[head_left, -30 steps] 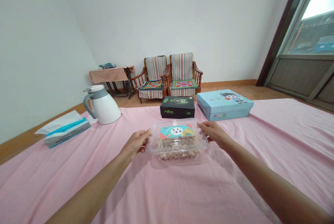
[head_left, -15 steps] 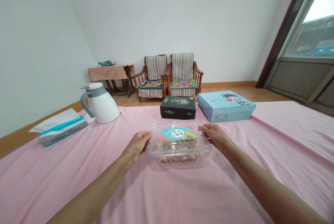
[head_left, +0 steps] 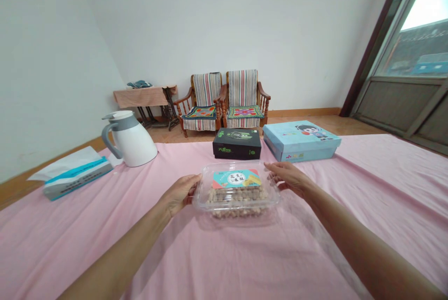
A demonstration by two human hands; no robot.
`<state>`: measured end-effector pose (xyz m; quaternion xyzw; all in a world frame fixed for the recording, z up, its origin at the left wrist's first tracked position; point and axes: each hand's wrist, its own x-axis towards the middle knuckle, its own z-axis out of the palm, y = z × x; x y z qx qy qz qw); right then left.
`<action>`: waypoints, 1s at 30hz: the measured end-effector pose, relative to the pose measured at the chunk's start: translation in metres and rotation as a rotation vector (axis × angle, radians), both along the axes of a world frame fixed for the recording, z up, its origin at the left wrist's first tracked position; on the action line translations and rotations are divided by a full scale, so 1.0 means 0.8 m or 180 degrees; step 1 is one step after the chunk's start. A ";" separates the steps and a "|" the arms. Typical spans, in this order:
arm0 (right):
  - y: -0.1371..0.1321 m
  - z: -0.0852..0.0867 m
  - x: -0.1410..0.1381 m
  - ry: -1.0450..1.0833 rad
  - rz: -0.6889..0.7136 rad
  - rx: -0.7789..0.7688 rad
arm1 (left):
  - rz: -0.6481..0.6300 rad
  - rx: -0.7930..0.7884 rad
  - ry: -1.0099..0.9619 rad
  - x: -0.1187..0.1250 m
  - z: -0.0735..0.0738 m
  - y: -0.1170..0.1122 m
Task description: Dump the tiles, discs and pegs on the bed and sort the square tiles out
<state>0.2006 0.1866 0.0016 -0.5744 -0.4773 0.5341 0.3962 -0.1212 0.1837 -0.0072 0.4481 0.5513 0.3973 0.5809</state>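
A clear plastic food box [head_left: 236,202] with pale, crumbly-looking snack pieces inside is in front of me on the pink cloth. Its transparent lid carries a teal and coral label with Chinese characters. At the box's left edge, my left hand [head_left: 180,193] grips the rim, thumb on top and fingers curled below. On the opposite side, my right hand [head_left: 287,177] holds the right rim near its far corner in the same way. Both sets of fingertips are partly hidden by the hands and the plastic.
Behind the box lie a black carton [head_left: 237,143] and a light blue box [head_left: 301,141]. To the left stand a white and grey jug [head_left: 135,141] and a tissue pack [head_left: 79,176]. Two wooden armchairs [head_left: 242,99] and a cloth-covered table [head_left: 142,98] are against the wall.
The whole view has shifted slightly, so things appear a little further left. Both hands stay at the sides of the food box; the right-hand fingers look slightly more spread beneath the rim.
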 end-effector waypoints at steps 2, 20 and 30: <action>0.006 0.007 -0.004 -0.0154 -0.0175 0.0059 | 0.0063 0.0010 0.0151 0.000 0.005 0.008; 0.045 -0.020 -0.019 -0.1071 -0.0562 0.1178 | 0.0597 0.0568 0.0614 0.021 0.005 0.039; 0.041 -0.029 -0.029 0.0092 -0.0732 0.0512 | 0.0626 0.0183 0.0071 0.025 -0.002 0.053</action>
